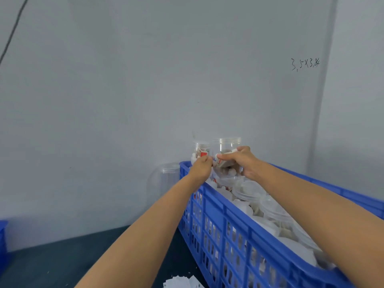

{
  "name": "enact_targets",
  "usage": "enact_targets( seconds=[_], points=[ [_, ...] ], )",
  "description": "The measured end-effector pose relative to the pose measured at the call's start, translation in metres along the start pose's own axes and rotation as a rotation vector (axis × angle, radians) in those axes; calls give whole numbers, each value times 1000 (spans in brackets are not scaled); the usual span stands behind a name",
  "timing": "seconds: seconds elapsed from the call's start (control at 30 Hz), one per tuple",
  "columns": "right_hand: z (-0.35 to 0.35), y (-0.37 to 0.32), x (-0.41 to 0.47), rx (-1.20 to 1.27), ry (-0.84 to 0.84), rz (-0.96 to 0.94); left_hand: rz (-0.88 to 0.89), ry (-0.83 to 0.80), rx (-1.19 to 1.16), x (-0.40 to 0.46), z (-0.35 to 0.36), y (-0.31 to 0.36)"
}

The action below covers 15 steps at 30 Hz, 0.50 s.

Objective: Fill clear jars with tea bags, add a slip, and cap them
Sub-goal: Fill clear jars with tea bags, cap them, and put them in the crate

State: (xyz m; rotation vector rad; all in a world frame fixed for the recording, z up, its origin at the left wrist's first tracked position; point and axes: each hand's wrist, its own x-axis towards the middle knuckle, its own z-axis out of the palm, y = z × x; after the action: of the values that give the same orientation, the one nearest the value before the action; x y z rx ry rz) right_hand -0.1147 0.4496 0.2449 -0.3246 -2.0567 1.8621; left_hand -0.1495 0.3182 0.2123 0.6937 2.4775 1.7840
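Two clear jars stand at the far end of the blue crate (239,223). The left jar (201,148) holds tea bags and a red-and-white slip. The right jar (227,143) is open at the top, with tea bags inside. My left hand (201,168) is curled at the left jar's base, pinching something small and white that I cannot make out. Against the right jar, my right hand (242,161) grips a bundle of grey tea bags (224,163). Both arms reach forward over the crate's rim.
The crate is packed with capped clear jars (248,191) and white lids. An empty clear jar (164,179) lies left of the crate by the grey wall. White paper slips (182,282) lie on the dark tabletop. A second blue crate (3,238) edges in at the left.
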Motion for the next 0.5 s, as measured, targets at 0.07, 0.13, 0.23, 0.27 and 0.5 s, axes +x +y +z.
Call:
enact_targets(
  seconds=[0.07,0.13,0.23,0.27,0.5],
  points=[
    [-1,6,9,18,19,11,7,-19,62,8,3,-4],
    [-1,11,15,9,34,13,9,-48,115,14,6,-8],
    [-1,17,23,-14,25,4,21,-52,215,17,10,-13],
    [0,17,23,-18,18,9,26,-43,246,17,11,-14],
    [3,12,9,-31,18,45,42,-76,304,7,10,-13]
  ],
)
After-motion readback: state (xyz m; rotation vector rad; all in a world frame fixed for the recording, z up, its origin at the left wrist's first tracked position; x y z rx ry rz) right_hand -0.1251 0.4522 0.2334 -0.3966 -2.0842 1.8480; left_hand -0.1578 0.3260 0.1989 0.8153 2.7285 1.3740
